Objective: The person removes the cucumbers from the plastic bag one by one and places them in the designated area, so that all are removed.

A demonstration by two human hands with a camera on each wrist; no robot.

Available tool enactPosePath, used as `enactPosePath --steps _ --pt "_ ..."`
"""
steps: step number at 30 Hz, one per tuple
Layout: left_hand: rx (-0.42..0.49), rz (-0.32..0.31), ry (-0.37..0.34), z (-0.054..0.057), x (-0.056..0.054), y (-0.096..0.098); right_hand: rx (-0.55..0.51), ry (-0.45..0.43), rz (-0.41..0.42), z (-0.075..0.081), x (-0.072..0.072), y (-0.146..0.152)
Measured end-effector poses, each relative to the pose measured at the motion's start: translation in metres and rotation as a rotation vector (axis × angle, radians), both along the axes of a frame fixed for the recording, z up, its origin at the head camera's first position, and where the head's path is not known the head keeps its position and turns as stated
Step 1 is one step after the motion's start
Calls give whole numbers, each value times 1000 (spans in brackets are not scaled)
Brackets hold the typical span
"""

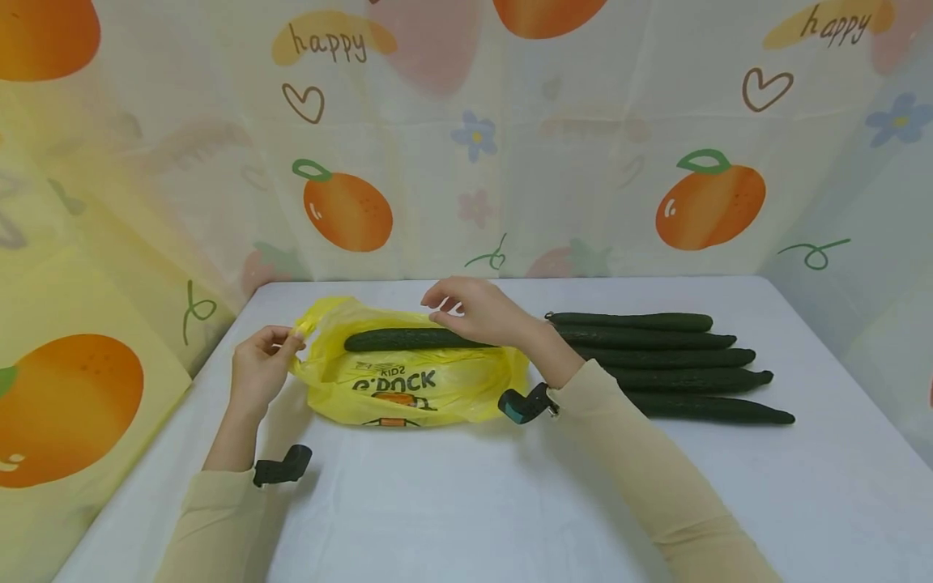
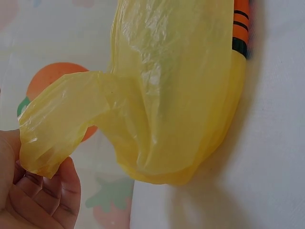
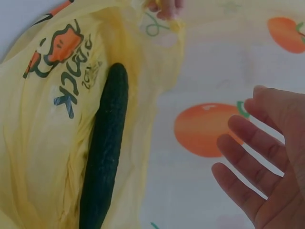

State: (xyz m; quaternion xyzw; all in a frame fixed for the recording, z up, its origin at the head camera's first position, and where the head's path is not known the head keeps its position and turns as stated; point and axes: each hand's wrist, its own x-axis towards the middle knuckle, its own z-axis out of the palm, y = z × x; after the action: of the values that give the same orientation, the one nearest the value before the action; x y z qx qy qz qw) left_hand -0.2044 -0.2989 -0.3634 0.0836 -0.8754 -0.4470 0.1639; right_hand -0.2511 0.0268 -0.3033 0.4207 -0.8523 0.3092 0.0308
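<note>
A yellow plastic bag (image 1: 466,380) with printed lettering lies spread on the white table, its mouth facing up. My left hand (image 1: 260,364) pinches one handle of the bag at its left end; the left wrist view shows that handle (image 2: 62,119) between thumb and fingers. One cucumber (image 1: 408,339) lies inside the bag, also plain in the right wrist view as a dark green cucumber (image 3: 106,148). Above the bag's far edge hovers my right hand (image 1: 481,312), fingers loosely bent and apart, holding nothing. The right forearm hides part of the cucumber's right side.
Several more cucumbers (image 1: 685,359) lie side by side on the right of the white table (image 1: 408,510). Behind the table hangs a cloth (image 1: 568,186) printed with oranges and hearts. Each wrist carries a small black camera (image 1: 284,465).
</note>
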Motion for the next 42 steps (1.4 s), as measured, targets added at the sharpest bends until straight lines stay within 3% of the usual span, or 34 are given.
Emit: enactPosePath --steps 4,12,24,42 --pt "8 0 -3 0 1 1 27 -10 0 -3 -5 -8" --pt "15 3 -1 0 1 2 44 -116 24 -13 -10 -19" --pt "30 1 0 -2 1 2 114 -240 -9 -39 -14 -31" --pt "13 0 6 -4 1 1 222 -261 -100 -58 -26 -26"
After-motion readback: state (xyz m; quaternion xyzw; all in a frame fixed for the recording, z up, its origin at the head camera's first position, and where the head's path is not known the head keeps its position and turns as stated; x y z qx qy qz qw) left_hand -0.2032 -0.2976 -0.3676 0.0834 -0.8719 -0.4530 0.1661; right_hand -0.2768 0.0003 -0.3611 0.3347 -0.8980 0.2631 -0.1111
